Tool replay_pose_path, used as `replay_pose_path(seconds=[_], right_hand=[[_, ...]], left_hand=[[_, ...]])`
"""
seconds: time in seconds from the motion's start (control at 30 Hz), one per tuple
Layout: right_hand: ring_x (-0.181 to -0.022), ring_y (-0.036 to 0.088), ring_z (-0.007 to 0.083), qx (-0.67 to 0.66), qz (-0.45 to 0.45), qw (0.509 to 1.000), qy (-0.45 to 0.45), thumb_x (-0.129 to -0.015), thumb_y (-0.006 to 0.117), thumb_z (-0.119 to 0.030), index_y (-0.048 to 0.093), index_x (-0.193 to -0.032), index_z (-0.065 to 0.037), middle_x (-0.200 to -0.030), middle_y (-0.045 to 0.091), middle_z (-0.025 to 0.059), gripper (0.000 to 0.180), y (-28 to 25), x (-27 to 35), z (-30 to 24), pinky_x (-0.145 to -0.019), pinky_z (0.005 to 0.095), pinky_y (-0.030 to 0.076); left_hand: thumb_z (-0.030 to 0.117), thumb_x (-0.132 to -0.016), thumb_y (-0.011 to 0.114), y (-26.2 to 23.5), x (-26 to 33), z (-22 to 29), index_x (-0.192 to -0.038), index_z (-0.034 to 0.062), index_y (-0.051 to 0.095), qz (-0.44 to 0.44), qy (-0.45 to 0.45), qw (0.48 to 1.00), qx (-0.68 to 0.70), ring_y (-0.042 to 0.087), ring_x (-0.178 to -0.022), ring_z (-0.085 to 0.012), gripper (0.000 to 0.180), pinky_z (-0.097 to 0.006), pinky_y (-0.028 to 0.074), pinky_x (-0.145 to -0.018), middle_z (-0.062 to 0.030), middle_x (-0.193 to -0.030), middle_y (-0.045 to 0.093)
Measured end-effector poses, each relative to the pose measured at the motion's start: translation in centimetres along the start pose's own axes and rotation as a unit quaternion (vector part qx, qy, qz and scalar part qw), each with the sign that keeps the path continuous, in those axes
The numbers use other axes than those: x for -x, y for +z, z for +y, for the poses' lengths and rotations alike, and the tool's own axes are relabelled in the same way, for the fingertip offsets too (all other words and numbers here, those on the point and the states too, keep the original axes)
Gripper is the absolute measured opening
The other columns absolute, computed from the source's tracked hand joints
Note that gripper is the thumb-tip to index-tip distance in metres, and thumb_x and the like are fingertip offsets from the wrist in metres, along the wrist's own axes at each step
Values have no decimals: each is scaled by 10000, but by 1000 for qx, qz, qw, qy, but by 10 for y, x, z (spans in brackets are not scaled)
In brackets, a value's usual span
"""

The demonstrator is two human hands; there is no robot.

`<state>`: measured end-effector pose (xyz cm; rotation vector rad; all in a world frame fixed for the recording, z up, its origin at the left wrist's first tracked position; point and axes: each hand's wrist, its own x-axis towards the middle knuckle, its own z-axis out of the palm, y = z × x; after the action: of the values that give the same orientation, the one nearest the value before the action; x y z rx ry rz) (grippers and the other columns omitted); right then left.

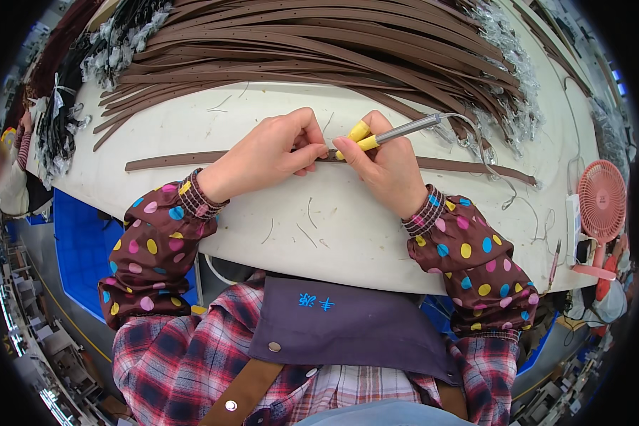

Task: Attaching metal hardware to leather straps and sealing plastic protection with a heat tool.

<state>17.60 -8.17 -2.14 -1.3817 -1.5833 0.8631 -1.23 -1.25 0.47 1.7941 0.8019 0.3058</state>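
Observation:
A long brown belt (451, 165) lies crosswise on the white table. My left hand (270, 153) is closed over its middle, thumb and fingers pinched together at the strap; whether a thread is also in that pinch cannot be made out. Just to the right, my right hand (387, 167) grips a corded pen-shaped tool (408, 128) with a grey body and a yellow grip. Its front end points down toward the belt beside my left fingertips, and the very tip is hidden. Yellow covering (358, 131) shows around my right index finger.
Many brown belts (319, 50) with clear-wrapped ends are heaped across the far side. Dark bundled straps (64, 106) hang at the left. Loose thread bits (307, 236) dot the white table (362, 248). The tool's cord trails right, near a pink fan (602, 202). Another person (11, 177) sits far left.

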Motion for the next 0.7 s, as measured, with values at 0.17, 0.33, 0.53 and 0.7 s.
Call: replay_pose_path(seconds=[0.17, 0.33, 0.53, 0.7], right_hand=[[-519, 586, 207, 3, 5, 1000, -6, -872, 663, -242, 425, -806, -20, -630, 600, 109, 332, -1, 0, 1, -474, 298, 436], [-521, 589, 210, 6, 4, 1000, -4, -873, 663, -243, 423, -805, -20, -633, 601, 110, 334, -1, 0, 0, -474, 298, 436], [-522, 592, 213, 3, 5, 1000, -8, -875, 661, -247, 420, -802, -18, -635, 604, 112, 340, 0, -1, 0, -476, 300, 438], [-525, 591, 211, 6, 2, 1000, -7, -876, 661, -248, 424, -808, -19, -639, 604, 113, 337, 0, -1, 0, -479, 301, 439]], left_hand=[[94, -927, 563, -2, -1, 6, -884, 4, 479, -19, -27, 999, -13, 594, -693, -76, 131, -221, 507, -605, -47, -778, 617], [99, -928, 565, -2, -1, 6, -883, 4, 477, -21, -30, 999, -13, 593, -689, -75, 136, -222, 511, -610, -45, -781, 614], [115, -921, 574, 0, -1, 2, -867, -11, 476, 1, -7, 1000, -6, 606, -616, -105, 169, -242, 494, -563, -62, -701, 622], [112, -923, 569, 0, 0, 2, -868, -10, 476, 7, -6, 1000, 2, 610, -625, -106, 163, -239, 495, -562, -72, -728, 627]])
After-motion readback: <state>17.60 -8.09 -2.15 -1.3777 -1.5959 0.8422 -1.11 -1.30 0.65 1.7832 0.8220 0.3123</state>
